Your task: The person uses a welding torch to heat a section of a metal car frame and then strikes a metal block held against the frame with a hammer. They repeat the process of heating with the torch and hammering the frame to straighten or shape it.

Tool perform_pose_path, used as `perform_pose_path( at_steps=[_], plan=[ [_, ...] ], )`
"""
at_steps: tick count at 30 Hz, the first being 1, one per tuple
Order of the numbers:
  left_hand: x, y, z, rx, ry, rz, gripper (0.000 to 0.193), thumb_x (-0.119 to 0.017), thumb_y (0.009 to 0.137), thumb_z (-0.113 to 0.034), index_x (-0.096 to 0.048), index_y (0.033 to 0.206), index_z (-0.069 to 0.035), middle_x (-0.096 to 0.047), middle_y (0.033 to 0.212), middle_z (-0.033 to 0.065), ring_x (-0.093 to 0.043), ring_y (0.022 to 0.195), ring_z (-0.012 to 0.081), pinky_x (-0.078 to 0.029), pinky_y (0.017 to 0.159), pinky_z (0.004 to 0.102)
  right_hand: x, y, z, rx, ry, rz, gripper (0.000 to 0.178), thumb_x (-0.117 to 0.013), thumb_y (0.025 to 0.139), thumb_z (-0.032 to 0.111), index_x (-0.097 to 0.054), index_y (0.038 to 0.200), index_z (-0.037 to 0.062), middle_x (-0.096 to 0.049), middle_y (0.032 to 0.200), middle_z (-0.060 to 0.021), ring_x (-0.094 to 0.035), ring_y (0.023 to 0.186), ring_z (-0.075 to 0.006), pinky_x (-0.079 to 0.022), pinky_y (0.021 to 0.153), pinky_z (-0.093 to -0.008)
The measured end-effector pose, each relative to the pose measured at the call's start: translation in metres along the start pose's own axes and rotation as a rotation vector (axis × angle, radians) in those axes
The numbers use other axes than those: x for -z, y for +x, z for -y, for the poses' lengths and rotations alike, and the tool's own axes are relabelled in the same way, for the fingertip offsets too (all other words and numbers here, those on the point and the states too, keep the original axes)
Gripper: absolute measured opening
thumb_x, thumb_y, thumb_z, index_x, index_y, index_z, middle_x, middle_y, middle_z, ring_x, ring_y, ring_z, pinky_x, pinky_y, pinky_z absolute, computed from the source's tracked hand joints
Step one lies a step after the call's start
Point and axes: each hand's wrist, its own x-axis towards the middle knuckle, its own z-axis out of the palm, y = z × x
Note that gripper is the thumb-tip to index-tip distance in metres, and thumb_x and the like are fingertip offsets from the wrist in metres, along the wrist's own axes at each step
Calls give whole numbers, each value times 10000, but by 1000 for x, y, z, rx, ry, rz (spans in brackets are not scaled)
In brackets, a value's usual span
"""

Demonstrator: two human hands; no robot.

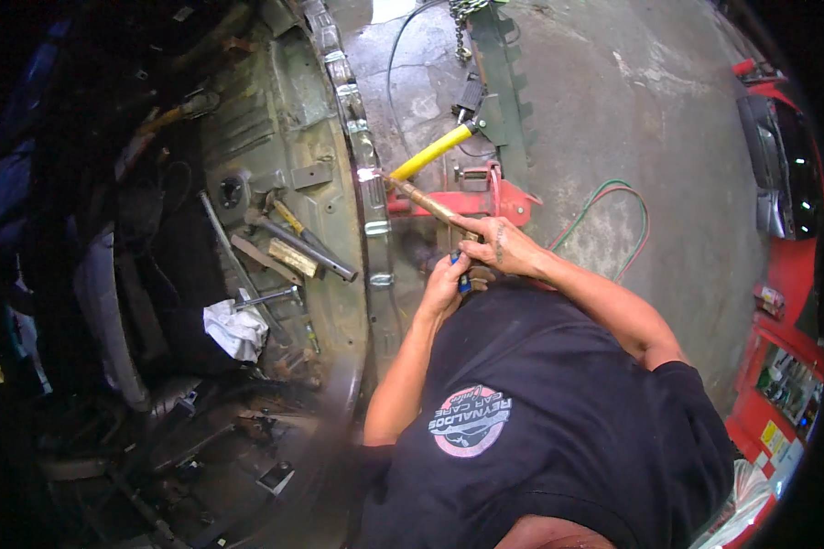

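My right hand [502, 245] is closed around the near end of a long brown rod [423, 198], which could be a wooden handle. The rod slants up and left to the metal sill [373, 188] of a stripped car body. Just below, my left hand [442, 285] is closed on a small blue object [464, 280], perhaps a tool grip; the fingers hide most of it. Both hands nearly touch, close to my dark shirt. Beyond the rod, a yellow bar [435, 151] angles up and right from the sill.
A red floor jack [513, 203] stands beside the sill. Hammers [288, 215], a wood block [293, 257] and a white rag [235, 329] lie on the car floor at left. Green and red hoses [645, 224] loop over the concrete. A red tool cabinet [787, 284] is at far right.
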Motion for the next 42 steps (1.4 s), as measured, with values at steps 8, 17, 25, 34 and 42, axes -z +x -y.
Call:
perform_pose_path(
  at_steps=[8,17,25,34,42],
  plan=[
    [0,0,3,-17,28,-40,362,-564,1050,-366,-592,1189,-34,-712,1038,100,-730,884,212,-590,708,329,-6,0,-6,83,-28,-47,573,-625,919,221,-503,1463,87,-651,811,-289,-686,776,-432,-519,725,-472],
    [19,-3,4,-88,99,-100,332,-618,1029,-338,-604,1215,-63,-660,992,32,-638,853,119,-504,669,279,-3,-2,4,8,106,-1,570,-637,952,215,-493,1486,74,-601,725,-155,-589,651,-226,-486,636,-377],
    [94,4,-74,-566,-90,-346,265,-540,1066,-260,-544,1258,-78,-596,949,49,-571,834,172,-465,713,330,54,-46,-13,-97,289,150,608,-684,944,278,-515,1496,89,-662,904,-19,-592,803,-86,-498,721,-278],
    [66,22,-115,-602,-397,-30,518,-479,1034,-554,-596,1013,-50,-500,857,68,-416,753,188,-346,671,327,72,-92,-15,-140,570,154,605,-686,929,255,-523,1484,80,-728,934,-74,-634,647,-100,-533,581,-270],
    [72,28,-109,-557,-348,-56,395,-561,1022,-457,-624,968,-71,-464,770,22,-412,706,156,-349,623,301,70,-94,-22,-154,619,171,609,-685,932,268,-519,1483,69,-721,986,-94,-638,641,-115,-535,558,-270]
  ],
)
